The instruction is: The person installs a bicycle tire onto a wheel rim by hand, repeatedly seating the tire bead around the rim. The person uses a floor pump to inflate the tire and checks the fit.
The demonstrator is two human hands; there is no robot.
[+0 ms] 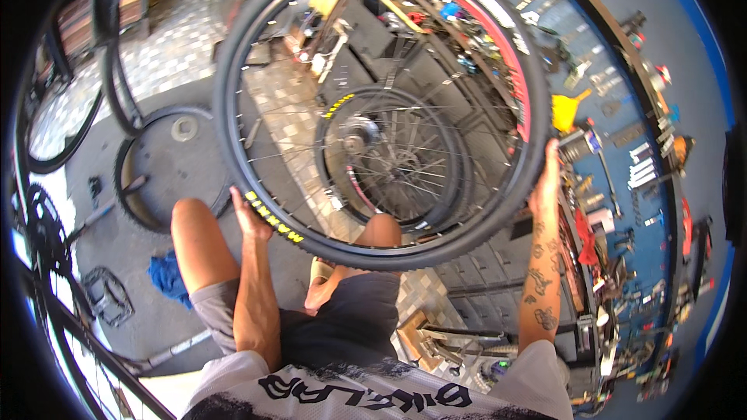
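I hold up a bicycle wheel (pixel 373 256) with a knobby black tire, a black rim with a red stretch, and thin spokes. The wheel fills the upper middle of the view. My left hand (pixel 252 215) is closed on the tire at its lower left, its fingers partly behind it. At the right side of the tire, my right hand (pixel 547 181) grips it, with the fingertips partly hidden. Through the spokes I see another wheel (pixel 459 187) low in front of me, beyond my knees.
A loose tire (pixel 124 187) lies on the dark mat at left, near a blue cloth (pixel 169 276). Bicycle frame parts (pixel 39 264) crowd the left edge. To the right, a cluttered workbench (pixel 580 264) runs along a blue tool wall (pixel 622 187). A yellow funnel-like item (pixel 568 111) is there.
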